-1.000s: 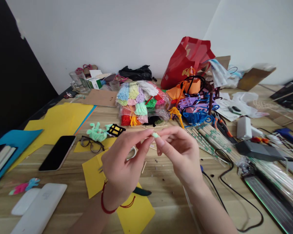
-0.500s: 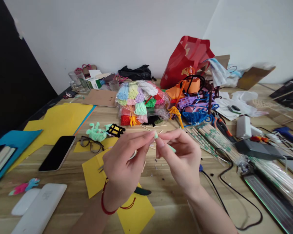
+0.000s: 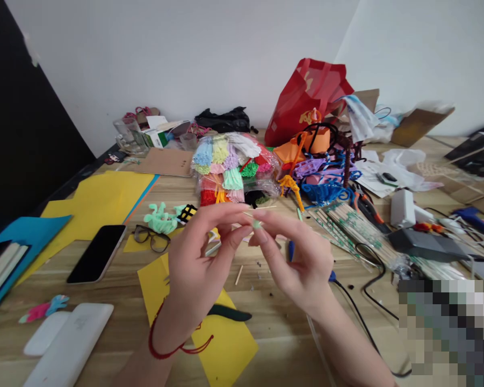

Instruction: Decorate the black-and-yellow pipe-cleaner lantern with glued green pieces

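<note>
A small pale green piece (image 3: 257, 223), which looks like a bit of pipe cleaner, sits between my fingertips above the middle of the table. My right hand (image 3: 294, 258) pinches it between thumb and forefinger. From the other side, the closed fingertips of my left hand (image 3: 205, 258) meet it; a red cord bracelet (image 3: 155, 349) circles that wrist. Part of the piece is hidden by the fingers. Beneath the left hand lie yellow paper (image 3: 229, 355) and a tool with a dark green handle (image 3: 231, 313). Behind it rests a curled light green pipe cleaner shape (image 3: 160, 217).
Glasses (image 3: 155, 239), a phone (image 3: 96, 253) and a white case (image 3: 70, 344) lie left. Bagged pipe cleaners (image 3: 233, 166) and a red bag (image 3: 310, 97) stand behind. Pliers (image 3: 366, 209), wrapped sticks (image 3: 354, 231) and a black cable (image 3: 352, 301) are right.
The left wrist has shifted slightly left, and its fingers have rearranged around the green piece. The right fingers have moved a little. The piece stays at the fingertips.
</note>
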The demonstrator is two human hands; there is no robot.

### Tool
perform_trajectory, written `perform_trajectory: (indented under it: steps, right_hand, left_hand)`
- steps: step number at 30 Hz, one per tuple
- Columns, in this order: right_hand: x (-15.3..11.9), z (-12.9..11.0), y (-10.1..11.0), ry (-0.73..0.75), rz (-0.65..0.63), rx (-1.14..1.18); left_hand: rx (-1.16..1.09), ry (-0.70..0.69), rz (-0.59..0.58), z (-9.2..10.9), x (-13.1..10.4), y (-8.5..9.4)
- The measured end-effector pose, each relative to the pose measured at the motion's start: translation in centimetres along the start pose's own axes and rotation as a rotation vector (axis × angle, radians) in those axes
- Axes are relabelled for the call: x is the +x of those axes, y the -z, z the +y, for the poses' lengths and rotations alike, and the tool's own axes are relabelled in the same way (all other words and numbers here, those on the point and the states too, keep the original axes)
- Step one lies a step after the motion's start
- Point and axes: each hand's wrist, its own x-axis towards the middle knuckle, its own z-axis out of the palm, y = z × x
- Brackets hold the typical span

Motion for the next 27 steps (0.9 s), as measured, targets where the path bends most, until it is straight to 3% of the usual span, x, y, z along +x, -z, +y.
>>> perform_trajectory:
  steps: [5, 13, 21, 27]
  right_hand:
    - [0.3, -0.1, 0.7, 0.022, -0.066, -0.079]
    - [0.7, 0.0, 1.1, -0.073, -0.139, 0.110]
    - [0.5, 0.1, 0.6, -0.151, -0.016, 0.260]
    - [0.6, 0.1, 0.4, -0.233, 0.008, 0.376]
  left_hand:
    - [-0.090, 0.007, -0.011, -0.2, 0.2, 0.1]
    - [-0.025, -0.065, -0.044, -0.3, 0.3, 0.4]
    - [-0.024, -0.156, 0.105, 0.0, 0.3, -0.4]
    - [0.052, -0.242, 0.114, 0.2, 0.3, -0.6]
